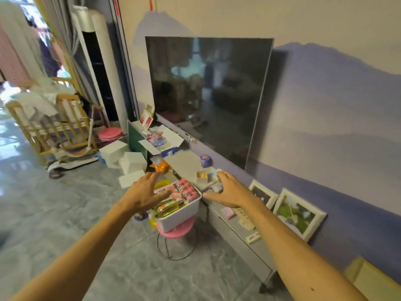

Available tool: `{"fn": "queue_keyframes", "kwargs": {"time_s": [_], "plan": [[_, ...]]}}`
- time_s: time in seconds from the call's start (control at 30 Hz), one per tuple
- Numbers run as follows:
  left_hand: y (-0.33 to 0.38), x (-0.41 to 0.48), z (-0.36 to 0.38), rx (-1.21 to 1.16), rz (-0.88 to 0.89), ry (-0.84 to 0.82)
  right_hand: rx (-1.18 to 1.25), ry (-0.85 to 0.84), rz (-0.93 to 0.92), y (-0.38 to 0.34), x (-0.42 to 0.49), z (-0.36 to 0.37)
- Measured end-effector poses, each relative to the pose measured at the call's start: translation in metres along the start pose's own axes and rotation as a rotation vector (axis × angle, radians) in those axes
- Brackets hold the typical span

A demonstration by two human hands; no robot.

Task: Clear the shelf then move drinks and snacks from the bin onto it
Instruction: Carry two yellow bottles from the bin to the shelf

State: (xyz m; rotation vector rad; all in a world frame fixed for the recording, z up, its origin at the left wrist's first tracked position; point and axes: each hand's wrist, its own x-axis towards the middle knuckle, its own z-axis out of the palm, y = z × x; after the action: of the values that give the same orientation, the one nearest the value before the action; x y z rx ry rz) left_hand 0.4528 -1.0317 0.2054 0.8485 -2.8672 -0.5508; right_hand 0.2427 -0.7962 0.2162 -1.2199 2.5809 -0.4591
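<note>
My left hand [145,193] is stretched out in front of me with the fingers spread, hovering over the near left edge of the white bin [181,217]. My right hand [228,192] is also spread wide, thumb pointing toward the bin, over the low grey shelf [184,165] just right of the bin. Some small clear things lie under its fingertips, but the blur keeps me from telling whether I touch them.

The bin sits on a pink stool [179,232] right against the front of the shelf. It is packed with pink snack packs [187,189] at the back and a yellow drink bottle [168,208] lying toward the front.

On the shelf, a small tan box [201,175] stands near my right fingers, a purple cup [205,160] is farther back by the TV [208,94], and an open white box [171,132] with packets in it rests at the far end. An orange bag [162,166] sits just past my left fingertips. Two picture frames [299,213] lean on the wall to my right.
</note>
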Motion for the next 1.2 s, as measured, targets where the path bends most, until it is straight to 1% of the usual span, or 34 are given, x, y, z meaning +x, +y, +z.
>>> {"fn": "queue_keyframes", "kwargs": {"time_s": [0.13,0.3,0.43,0.57,0.7,0.83,0.93,1.03,1.2], "plan": [[-0.059,0.024,0.029,-0.011,-0.144,-0.045,0.008,-0.135,-0.076,-0.024,0.074,0.038],[-0.116,0.077,0.062,-0.006,-0.245,-0.077,0.030,-0.239,-0.168,-0.028,0.187,0.101],[-0.150,0.126,0.085,0.001,-0.328,-0.163,0.003,-0.341,-0.207,-0.035,0.264,0.142],[-0.178,0.171,0.113,0.013,-0.346,-0.237,0.015,-0.419,-0.231,-0.038,0.320,0.186],[-0.215,0.215,0.151,0.020,-0.369,-0.312,0.020,-0.452,-0.214,-0.026,0.366,0.252],[-0.262,0.262,0.198,0.035,-0.361,-0.382,0.010,-0.448,-0.177,-0.007,0.404,0.326],[-0.302,0.297,0.240,0.008,-0.341,-0.426,-0.067,-0.460,-0.174,0.003,0.431,0.387],[-0.342,0.326,0.286,0.022,-0.313,-0.477,-0.136,-0.513,-0.175,0.008,0.452,0.444],[-0.394,0.350,0.366,0.004,-0.305,-0.523,-0.223,-0.551,-0.229,0.019,0.470,0.530]]}}
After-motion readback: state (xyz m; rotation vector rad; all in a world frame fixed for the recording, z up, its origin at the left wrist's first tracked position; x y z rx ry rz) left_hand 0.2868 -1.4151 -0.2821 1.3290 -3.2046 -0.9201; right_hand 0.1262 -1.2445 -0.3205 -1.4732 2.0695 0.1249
